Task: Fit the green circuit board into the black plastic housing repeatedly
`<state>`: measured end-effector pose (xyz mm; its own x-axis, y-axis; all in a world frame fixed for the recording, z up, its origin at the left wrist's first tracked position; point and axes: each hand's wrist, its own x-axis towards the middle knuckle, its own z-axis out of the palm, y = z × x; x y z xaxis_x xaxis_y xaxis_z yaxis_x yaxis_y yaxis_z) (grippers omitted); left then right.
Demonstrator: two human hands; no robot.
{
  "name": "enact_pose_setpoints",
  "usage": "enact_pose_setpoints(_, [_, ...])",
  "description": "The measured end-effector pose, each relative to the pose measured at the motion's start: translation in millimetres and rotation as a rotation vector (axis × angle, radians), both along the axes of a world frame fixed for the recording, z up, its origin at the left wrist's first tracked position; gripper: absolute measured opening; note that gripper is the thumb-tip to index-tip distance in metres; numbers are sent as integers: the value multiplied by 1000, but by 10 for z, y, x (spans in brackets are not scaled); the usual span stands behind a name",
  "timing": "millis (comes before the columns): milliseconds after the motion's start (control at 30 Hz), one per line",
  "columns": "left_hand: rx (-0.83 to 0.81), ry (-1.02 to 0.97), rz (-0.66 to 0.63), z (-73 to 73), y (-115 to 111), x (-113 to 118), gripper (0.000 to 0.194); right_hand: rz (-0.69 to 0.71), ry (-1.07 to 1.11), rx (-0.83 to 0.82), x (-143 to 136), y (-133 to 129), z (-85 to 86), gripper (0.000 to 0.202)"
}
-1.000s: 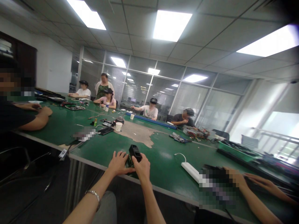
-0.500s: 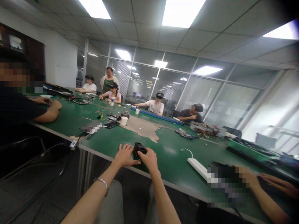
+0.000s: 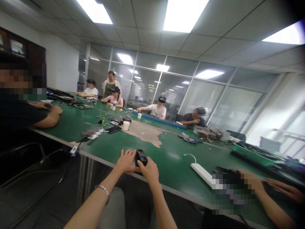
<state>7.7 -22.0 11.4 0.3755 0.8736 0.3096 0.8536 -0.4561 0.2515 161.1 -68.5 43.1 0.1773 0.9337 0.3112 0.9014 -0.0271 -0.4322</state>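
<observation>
At the near edge of the green table (image 3: 176, 171), a small black box-like device (image 3: 141, 156) with recesses in its upper face lies between my hands. My right hand (image 3: 150, 170) grips its right side, thumb over the near end. My left hand (image 3: 126, 161) lies along the left side with fingers stretched out and apart, its thumb reaching toward the device's near end. Whether the left fingers press on the device is hard to see. The device's underside and right side are partly hidden by my right hand.
A white power strip (image 3: 202, 174) lies to the right, near a co-worker's hand (image 3: 254, 181). Ahead are a paper cup (image 3: 126, 125), a dark phone-like slab (image 3: 113, 129) and a bundle of parts (image 3: 189, 137). A green bin (image 3: 252, 154) stands far right. Several people sit around.
The black device has turned slightly in my hands, and its recessed face shows more plainly. My right hand has shifted a little to the left and down. The view has moved slightly.
</observation>
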Motion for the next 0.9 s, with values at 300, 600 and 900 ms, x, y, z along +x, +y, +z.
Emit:
enact_pose_setpoints(300, [24, 23, 13, -28, 14, 9, 86, -62, -21, 64, -58, -52, -115, 43])
enact_pose_setpoints(600, [3, 34, 17, -12, 9, 12, 95, -74, 146, 97, -29, 11, 17, 41])
enact_pose_setpoints(900, [1, -12, -2, -2, 2, 12, 104, -36, 402, 304, 132, 96, 72, 51])
